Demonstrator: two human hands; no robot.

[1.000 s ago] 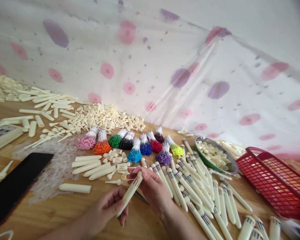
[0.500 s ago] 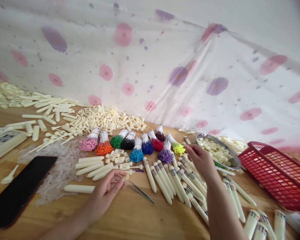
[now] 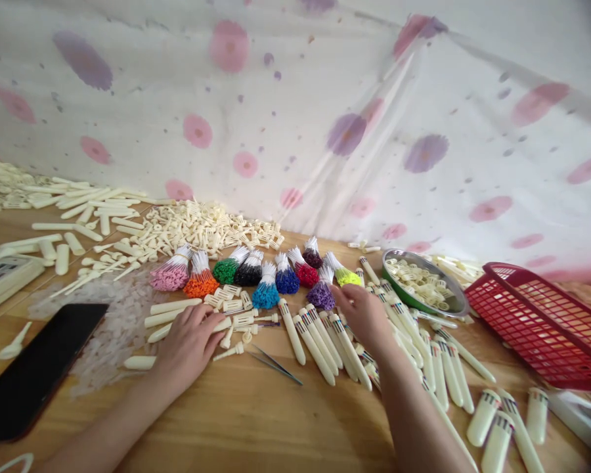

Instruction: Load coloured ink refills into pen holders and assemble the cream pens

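Note:
My left hand (image 3: 190, 345) lies palm down across a row of cream pen barrels (image 3: 172, 306), fingers loosely draped over them. My right hand (image 3: 362, 315) hovers over a fan of assembled cream pens (image 3: 320, 341) with coloured stripes, just right of the purple refill bundle (image 3: 320, 293). Its fingers are drawn together, and what is in them is hidden. Bundles of refills in pink (image 3: 170, 276), orange (image 3: 200, 284), green (image 3: 226, 270), black (image 3: 249, 273) and blue (image 3: 266, 293) stand between the hands. Tweezers (image 3: 276, 365) lie on the wooden table in front.
A metal bowl (image 3: 398, 297) of small cream parts and a red basket (image 3: 536, 322) stand at the right. A black phone (image 3: 34, 368) lies at the left beside clear plastic bits (image 3: 113, 315). Heaps of cream parts (image 3: 201, 226) line the flowered sheet behind.
Both hands let go of the pen held a second ago. The right hand reached toward the bowl, then came back over the pens. The left hand moved left onto the barrels.

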